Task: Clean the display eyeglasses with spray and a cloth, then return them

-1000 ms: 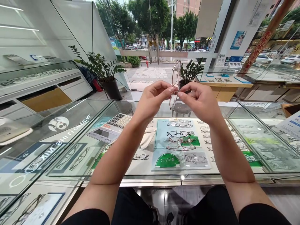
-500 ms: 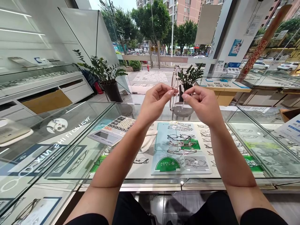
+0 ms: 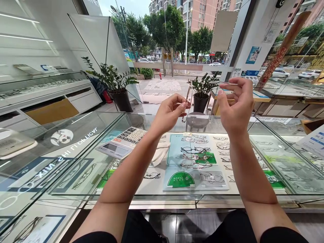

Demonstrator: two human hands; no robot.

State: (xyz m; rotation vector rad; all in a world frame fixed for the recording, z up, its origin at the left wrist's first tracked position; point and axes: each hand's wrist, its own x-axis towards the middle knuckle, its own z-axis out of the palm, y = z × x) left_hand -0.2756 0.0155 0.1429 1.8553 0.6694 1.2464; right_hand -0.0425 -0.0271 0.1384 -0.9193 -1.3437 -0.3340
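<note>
My left hand (image 3: 170, 113) is closed, thumb and fingertips pinching a thin-rimmed eyeglass frame (image 3: 189, 91). The frame is turned nearly edge-on above the glass counter, and the fingers cover part of it. To the right, clear of the frame, my right hand (image 3: 236, 104) is raised with its fingers bent. A thin, clear, flat piece (image 3: 215, 82), like a lens seen edge-on, sticks out leftward from its fingertips. How the fingers grip that piece is partly hidden.
Under my forearms lies a glass display counter (image 3: 149, 197) with rows of eyeglasses (image 3: 194, 149) inside. A calculator (image 3: 121, 143) and a pale cloth (image 3: 161, 152) are left of centre. Beyond stand a stool (image 3: 197, 120) and potted plants (image 3: 121, 96).
My right hand has moved up and right, away from the eyeglass frame, with the thin clear piece at its fingertips. My left hand still holds the frame, which now hangs slightly lower and tilted.
</note>
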